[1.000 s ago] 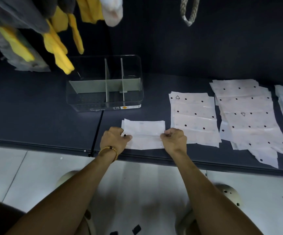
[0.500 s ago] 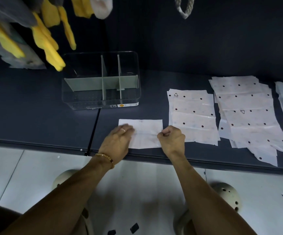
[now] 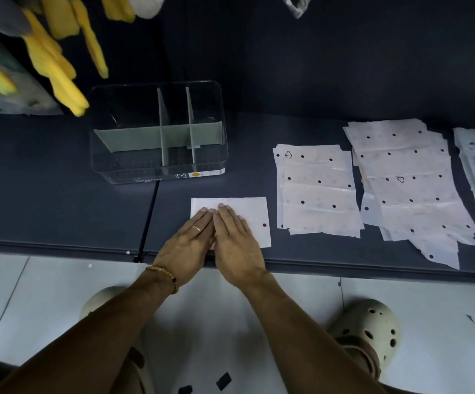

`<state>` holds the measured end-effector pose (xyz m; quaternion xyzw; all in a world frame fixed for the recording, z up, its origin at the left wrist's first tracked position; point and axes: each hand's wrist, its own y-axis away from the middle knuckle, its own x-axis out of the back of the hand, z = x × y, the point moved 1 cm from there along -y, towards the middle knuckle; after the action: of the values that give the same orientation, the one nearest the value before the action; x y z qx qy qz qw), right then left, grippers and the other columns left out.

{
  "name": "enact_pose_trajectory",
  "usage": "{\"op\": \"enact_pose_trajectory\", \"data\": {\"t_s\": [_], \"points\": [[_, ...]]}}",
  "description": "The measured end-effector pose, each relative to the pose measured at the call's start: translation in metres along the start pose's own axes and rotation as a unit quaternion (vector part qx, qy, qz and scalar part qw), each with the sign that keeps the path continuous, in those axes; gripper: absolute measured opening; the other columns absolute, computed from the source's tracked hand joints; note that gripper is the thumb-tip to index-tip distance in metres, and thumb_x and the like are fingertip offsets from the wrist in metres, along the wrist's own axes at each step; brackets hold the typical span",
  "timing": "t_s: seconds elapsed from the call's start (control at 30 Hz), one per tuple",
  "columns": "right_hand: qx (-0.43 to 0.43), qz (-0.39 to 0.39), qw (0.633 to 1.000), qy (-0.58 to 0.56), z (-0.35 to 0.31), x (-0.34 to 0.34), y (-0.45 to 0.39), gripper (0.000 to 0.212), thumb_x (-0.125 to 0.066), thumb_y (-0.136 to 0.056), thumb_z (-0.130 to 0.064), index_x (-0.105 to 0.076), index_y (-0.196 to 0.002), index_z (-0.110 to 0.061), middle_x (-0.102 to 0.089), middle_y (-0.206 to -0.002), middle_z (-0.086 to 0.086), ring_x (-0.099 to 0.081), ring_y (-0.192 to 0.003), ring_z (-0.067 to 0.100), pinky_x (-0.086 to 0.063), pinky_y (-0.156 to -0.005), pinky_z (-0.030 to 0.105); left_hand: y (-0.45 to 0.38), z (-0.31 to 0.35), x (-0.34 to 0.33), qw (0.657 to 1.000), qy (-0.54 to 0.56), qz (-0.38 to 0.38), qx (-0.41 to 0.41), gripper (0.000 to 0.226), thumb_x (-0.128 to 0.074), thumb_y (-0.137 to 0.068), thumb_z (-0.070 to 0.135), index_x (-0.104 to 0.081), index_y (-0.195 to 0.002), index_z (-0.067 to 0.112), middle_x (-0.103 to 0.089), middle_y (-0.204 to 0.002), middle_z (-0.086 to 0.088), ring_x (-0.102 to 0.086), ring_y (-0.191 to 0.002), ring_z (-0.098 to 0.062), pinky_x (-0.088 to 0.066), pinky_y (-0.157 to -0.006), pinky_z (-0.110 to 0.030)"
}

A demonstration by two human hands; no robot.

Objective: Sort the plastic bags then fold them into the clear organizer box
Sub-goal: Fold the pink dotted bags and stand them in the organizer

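Left hand and right hand flat, fingers straight, side by side, pressing folded plastic bag onto dark table. Beyond fingertips, clear organizer box. Right of right hand, two bag stacks.

I read "Storage box" on the clear organizer box, low on its near wall, beyond my fingertips. Right of them, recycling triangles mark two bag stacks; their small print is illegible.
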<state>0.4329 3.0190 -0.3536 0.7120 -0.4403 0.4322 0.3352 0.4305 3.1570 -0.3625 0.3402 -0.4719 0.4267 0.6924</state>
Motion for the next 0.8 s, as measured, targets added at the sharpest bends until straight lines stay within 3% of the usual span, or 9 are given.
{"op": "enact_pose_trajectory", "data": {"t_s": [0.13,0.23,0.27,0.33,0.4,0.47,0.57,0.67,0.8], "points": [[0.032,-0.002,0.996,0.085,0.04,0.009,0.019,0.053,-0.022,-0.105,-0.031,-0.014,-0.152,-0.01,-0.004,-0.161,0.007,0.001,-0.149,0.018,0.014,-0.115,0.029,0.0,-0.004,-0.004,1.0,-0.021,0.0,0.001,0.053,-0.033,-0.102,0.022,-0.014,-0.149,0.007,-0.01,-0.159,-0.005,0.0,-0.146,-0.015,-0.004,-0.118,-0.028],[0.023,-0.008,0.996,0.091,0.073,0.025,0.035,0.051,-0.024,-0.105,-0.032,-0.018,-0.152,-0.013,-0.006,-0.161,0.004,-0.001,-0.149,0.018,0.014,-0.114,0.027,0.001,-0.005,-0.005,1.0,-0.004,-0.003,0.007,0.053,-0.025,-0.102,0.026,-0.008,-0.15,0.01,-0.002,-0.159,-0.001,0.005,-0.146,-0.011,-0.001,-0.118,-0.024],[0.023,-0.004,0.995,0.096,0.079,0.031,0.04,0.05,-0.03,-0.104,-0.028,-0.023,-0.151,-0.012,-0.012,-0.161,0.006,-0.007,-0.148,0.02,0.009,-0.116,0.029,0.001,-0.004,-0.005,1.0,0.008,0.001,0.011,0.053,-0.026,-0.102,0.025,-0.009,-0.15,0.011,-0.003,-0.159,0.0,0.006,-0.145,-0.01,0.0,-0.117,-0.023],[0.038,0.022,0.992,0.116,0.078,0.039,0.047,0.049,-0.053,-0.095,-0.016,-0.042,-0.142,-0.008,-0.037,-0.151,0.012,-0.033,-0.14,0.028,-0.017,-0.117,0.038,0.0,-0.002,-0.003,0.999,0.034,0.001,0.027,0.052,-0.028,-0.103,0.024,-0.014,-0.151,0.012,-0.006,-0.159,0.002,0.005,-0.145,-0.008,0.0,-0.116,-0.02],[0.054,0.052,0.99,0.118,0.069,0.041,0.05,0.042,-0.065,-0.086,-0.019,-0.058,-0.127,-0.009,-0.057,-0.133,0.01,-0.054,-0.122,0.028,-0.041,-0.104,0.043,-0.001,-0.001,0.0,0.997,0.061,0.0,0.052,0.049,-0.032,-0.102,0.024,-0.023,-0.149,0.014,-0.009,-0.159,0.003,-0.002,-0.146,-0.009,-0.006,-0.115,-0.021],[0.071,0.06,0.991,0.101,0.062,0.041,0.048,0.035,-0.068,-0.085,-0.021,-0.063,-0.118,-0.01,-0.063,-0.122,0.007,-0.06,-0.11,0.026,-0.051,-0.093,0.04,-0.002,0.0,0.003,0.995,0.08,-0.006,0.064,0.042,-0.035,-0.101,0.024,-0.034,-0.143,0.018,-0.012,-0.159,0.005,-0.007,-0.146,-0.011,-0.015,-0.116,-0.025],[0.076,0.066,0.988,0.113,0.058,0.042,0.04,0.032,-0.072,-0.079,-0.006,-0.066,-0.11,-0.007,-0.067,-0.112,0.009,-0.064,-0.1,0.027,-0.056,-0.081,0.037,-0.002,0.001,0.009,0.994,0.089,-0.023,0.06,0.038,-0.041,-0.098,0.035,-0.042,-0.134,0.022,-0.016,-0.158,0.007,-0.007,-0.146,-0.009,-0.026,-0.115,-0.033],[0.048,0.098,0.988,0.111,0.055,0.044,0.035,0.024,-0.07,-0.077,-0.002,-0.067,-0.1,-0.009,-0.071,-0.096,0.009,-0.065,-0.085,0.028,-0.053,-0.073,0.036,-0.002,0.0,0.015,0.995,0.068,-0.052,0.058,0.046,-0.048,-0.093,0.047,-0.043,-0.133,0.026,-0.016,-0.158,0.009,-0.007,-0.146,-0.009,-0.032,-0.113,-0.035],[-0.019,0.132,0.991,0.024,0.049,0.047,0.028,0.018,-0.065,-0.088,-0.02,-0.066,-0.105,-0.012,-0.071,-0.09,0.007,-0.064,-0.079,0.025,-0.053,-0.073,0.036,-0.008,0.0,0.025,0.996,0.065,-0.009,0.061,0.035,-0.041,-0.099,0.027,-0.051,-0.132,0.021,-0.039,-0.149,0.002,-0.028,-0.14,-0.013,-0.04,-0.107,-0.036]]}}
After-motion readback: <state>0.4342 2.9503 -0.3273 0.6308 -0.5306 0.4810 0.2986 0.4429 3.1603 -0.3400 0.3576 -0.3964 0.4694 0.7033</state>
